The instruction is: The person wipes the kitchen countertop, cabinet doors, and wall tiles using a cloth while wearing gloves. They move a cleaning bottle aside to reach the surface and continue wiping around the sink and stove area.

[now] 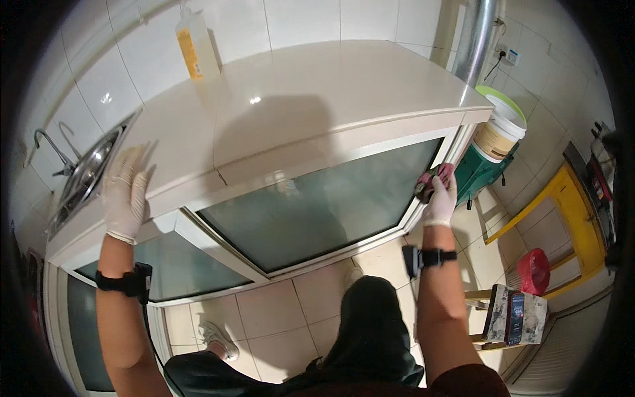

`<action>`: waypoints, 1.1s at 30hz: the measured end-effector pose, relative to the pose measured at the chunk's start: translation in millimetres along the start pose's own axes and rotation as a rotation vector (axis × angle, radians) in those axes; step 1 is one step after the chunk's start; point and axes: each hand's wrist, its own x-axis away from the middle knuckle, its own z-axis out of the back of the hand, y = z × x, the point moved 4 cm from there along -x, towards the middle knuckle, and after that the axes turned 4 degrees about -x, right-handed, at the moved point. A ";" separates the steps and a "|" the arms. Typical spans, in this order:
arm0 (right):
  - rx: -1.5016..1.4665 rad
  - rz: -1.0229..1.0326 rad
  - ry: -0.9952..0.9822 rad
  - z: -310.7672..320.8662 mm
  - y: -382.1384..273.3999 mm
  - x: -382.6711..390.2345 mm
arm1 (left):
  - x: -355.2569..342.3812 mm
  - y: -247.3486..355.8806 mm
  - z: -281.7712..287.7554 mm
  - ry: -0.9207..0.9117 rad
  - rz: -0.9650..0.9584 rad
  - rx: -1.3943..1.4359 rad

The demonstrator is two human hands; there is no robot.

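Note:
My left hand, in a pale glove, rests with its fingers stretched out on the front left part of the beige counter, beside the sink. In a matching glove, my right hand is closed around a crumpled pink and dark cloth. That cloth is against the white frame at the right end of the cabinet's frosted glass door. Part of the cloth is hidden by my fingers.
A steel sink with a curved faucet is at the left. Against the tiled wall stands a clear bottle. Right of the counter are a white bucket, a green machine, a yellow table frame, a red bag and a stool holding a phone.

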 end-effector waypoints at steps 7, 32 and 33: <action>0.360 0.319 0.163 -24.1 38.4 -87.4 | -0.2 11.2 8.7 0.022 -0.024 -0.005; 0.717 1.194 -1.163 -245.1 102.4 321.8 | 1.2 8.2 5.8 -0.055 0.036 0.076; 0.703 1.208 -1.205 -238.2 102.1 310.1 | 1.2 7.7 5.1 -0.049 0.042 0.102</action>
